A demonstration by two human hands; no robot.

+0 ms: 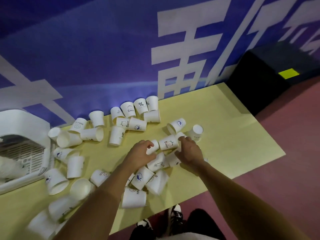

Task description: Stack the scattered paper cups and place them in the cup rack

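Several white paper cups lie scattered over a pale yellow table, some upright, most tipped over. My left hand curls its fingers around a small cup lying on its side at mid-table. My right hand grips another cup, thumb and fingers around it. Between the two hands lies a cup printed "Bear". More cups are piled just below my hands. A white cup rack with a slatted tray stands at the table's left edge.
A blue wall with large white characters runs along the table's far side. A black box with a yellow label sits past the table's right end. The floor is reddish. My shoes show at the table's near edge.
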